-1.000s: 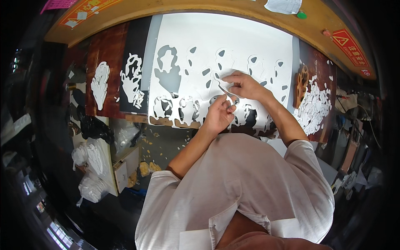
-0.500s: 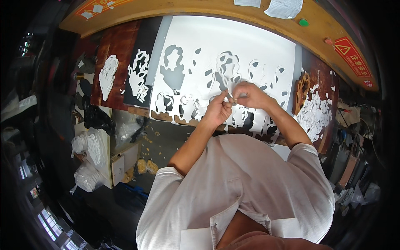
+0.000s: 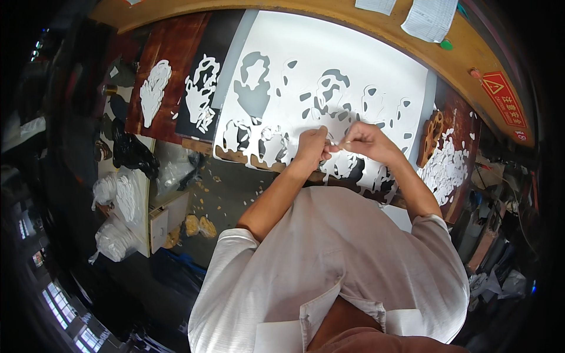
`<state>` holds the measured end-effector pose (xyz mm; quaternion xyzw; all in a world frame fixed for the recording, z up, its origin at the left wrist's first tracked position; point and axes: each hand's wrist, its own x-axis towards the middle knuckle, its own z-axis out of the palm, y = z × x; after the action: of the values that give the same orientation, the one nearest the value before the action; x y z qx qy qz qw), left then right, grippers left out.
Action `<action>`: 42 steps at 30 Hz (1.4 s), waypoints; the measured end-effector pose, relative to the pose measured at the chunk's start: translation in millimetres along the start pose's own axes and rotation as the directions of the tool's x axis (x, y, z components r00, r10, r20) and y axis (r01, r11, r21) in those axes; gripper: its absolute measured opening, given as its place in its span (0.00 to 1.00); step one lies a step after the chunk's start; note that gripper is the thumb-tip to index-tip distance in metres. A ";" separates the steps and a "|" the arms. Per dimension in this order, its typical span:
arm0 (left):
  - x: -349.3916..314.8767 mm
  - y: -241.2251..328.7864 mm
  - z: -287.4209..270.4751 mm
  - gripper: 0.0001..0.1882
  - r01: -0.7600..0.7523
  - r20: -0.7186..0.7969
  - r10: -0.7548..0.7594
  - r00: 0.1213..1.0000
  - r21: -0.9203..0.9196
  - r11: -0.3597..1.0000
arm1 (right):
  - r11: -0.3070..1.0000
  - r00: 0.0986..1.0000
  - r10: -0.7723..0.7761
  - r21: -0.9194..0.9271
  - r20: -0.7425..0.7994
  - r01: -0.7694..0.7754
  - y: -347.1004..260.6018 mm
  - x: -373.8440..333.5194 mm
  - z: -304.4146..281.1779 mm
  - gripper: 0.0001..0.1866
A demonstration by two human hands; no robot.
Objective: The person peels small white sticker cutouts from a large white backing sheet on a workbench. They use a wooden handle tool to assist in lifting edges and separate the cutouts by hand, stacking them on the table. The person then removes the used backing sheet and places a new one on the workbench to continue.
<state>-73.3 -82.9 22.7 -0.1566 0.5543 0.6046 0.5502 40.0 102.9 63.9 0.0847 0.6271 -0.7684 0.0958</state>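
Over the near half of a white sheet (image 3: 335,44), my two hands meet fingertip to fingertip. My left hand (image 3: 312,150) is closed, its fingers curled and thumb up. My right hand (image 3: 372,143) pinches from the other side. Between the fingertips shows a small white piece (image 3: 334,143), its outline partly hidden by the fingers. Beneath and around the hands the sheet is full of cut-outs, with a large grey-looking opening (image 3: 254,97) to the left. Ragged white remnants (image 3: 271,147) hang along its near edge.
A brown cutting die (image 3: 431,138) stands right of the sheet, beside a heap of small white pieces (image 3: 442,173). At the left, stacked white cut shapes (image 3: 154,91) lie on a reddish board, others (image 3: 201,88) on a black strip. A yellow machine beam (image 3: 329,7) spans the far side.
My hands have drawn slightly nearer my body, and their fingertips are a little farther apart. The raised white material in front of them looks lower now. The whole view has shifted slightly.
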 end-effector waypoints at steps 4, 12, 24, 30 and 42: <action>-14.8 9.1 -5.4 0.22 -0.003 0.021 -0.003 1.000 0.272 0.962 | 0.807 0.905 0.395 -0.531 0.157 -0.259 -18.3 -14.9 -11.0 0.02; -43.1 29.9 -71.2 0.22 -0.242 -0.248 0.338 0.908 0.349 0.905 | 0.808 0.963 -0.221 -0.581 -0.152 0.094 -2.2 87.1 31.0 0.10; -13.5 12.1 -93.9 0.07 0.002 0.057 0.050 0.997 -0.686 0.727 | 0.807 0.989 -0.144 -0.583 -0.042 0.092 26.3 154.3 46.6 0.19; 2.4 25.1 -113.4 0.06 0.281 0.501 0.121 0.857 -0.651 0.705 | 0.764 0.998 -0.060 -0.643 0.021 0.059 12.3 163.1 45.1 0.22; 4.0 47.9 -89.0 0.16 0.053 -0.037 -0.068 0.997 -0.303 0.951 | 0.785 0.945 -0.325 -0.544 0.047 0.297 18.3 142.7 50.2 0.07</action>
<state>-152.3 -145.4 13.3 -0.2699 0.4631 0.6611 0.5250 -93.9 44.3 20.9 -0.0316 0.8266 -0.5613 -0.0272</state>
